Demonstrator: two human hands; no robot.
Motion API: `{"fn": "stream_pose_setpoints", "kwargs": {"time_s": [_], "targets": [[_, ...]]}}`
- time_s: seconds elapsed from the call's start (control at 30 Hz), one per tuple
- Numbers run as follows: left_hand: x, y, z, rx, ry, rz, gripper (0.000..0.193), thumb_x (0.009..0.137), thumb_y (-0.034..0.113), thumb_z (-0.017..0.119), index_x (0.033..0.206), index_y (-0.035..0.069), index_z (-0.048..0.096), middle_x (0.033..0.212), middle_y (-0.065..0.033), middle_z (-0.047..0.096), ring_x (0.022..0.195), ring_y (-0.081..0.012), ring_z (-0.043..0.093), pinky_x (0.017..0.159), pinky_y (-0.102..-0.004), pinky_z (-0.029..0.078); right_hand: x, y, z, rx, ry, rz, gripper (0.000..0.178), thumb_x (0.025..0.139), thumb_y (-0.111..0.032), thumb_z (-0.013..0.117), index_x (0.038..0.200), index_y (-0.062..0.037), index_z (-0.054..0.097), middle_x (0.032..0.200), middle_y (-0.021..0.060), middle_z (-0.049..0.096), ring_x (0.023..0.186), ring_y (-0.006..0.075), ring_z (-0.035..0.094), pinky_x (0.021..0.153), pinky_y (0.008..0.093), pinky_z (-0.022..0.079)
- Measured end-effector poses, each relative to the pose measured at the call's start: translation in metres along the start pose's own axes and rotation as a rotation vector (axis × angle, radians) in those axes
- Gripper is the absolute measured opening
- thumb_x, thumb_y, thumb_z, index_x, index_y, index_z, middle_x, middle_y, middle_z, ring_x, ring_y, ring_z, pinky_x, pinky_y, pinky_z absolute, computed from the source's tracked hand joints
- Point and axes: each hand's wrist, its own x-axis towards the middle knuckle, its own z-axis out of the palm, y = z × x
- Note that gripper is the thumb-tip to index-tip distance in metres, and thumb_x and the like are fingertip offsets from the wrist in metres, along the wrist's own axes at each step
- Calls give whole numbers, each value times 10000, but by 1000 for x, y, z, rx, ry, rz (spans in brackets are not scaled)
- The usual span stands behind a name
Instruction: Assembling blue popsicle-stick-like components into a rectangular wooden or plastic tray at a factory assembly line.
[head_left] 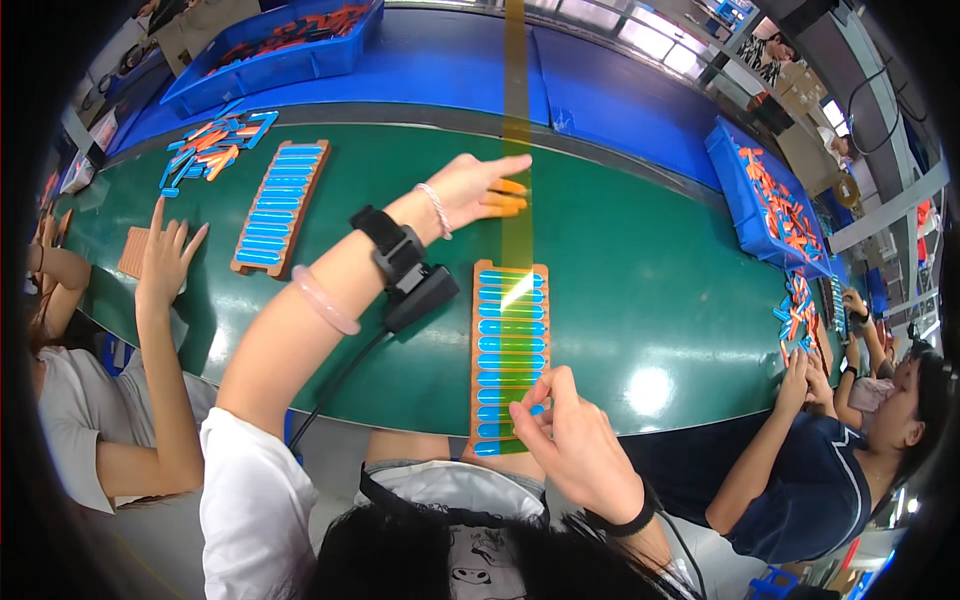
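A brown slotted tray (546, 330) lies upright in front of me, its rows filled with blue strip-shaped pieces (490, 327). Along its length runs a band of translucent yellow tape (516, 80), stretching away past the table's far edge. My left hand (478, 192) reaches across beyond the tray with fingers stretched out; two fingertips show through the tape, so they are behind it. Whether they press on it I cannot tell. My right hand (582, 435) is curled at the tray's near right side, thumb and forefinger closed at the tape's edge.
A second filled tray (318, 165) stands to the left, near a loose pile of blue and orange pieces (215, 150). Blue bins (270, 75) (745, 195) sit at the back left and right. Co-workers' hands (168, 255) (797, 385) work on both sides. A black cable (335, 385) hangs from my left wrist.
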Motion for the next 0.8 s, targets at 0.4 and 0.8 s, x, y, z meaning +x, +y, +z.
{"fn": "stream_pose_setpoints", "kwargs": {"time_s": [0.4,0.8], "targets": [[10,-37,10,577,195,389,269,879,167,450,889,-51,607,833,-68,654,662,-46,521,642,-219,449,71,12,-11,-111,161,-131,189,816,-141,468,857,15,370,694,169,534,556,267,590,522,337,442],[-11,-25,12,1232,313,343,751,798,429,500,1141,-171,207,1174,-326,223,1121,-381,199,944,-393,236,117,16,-41,141,355,-183,289,801,-154,522,990,46,433,902,148,541,743,201,586,660,296,459]]}}
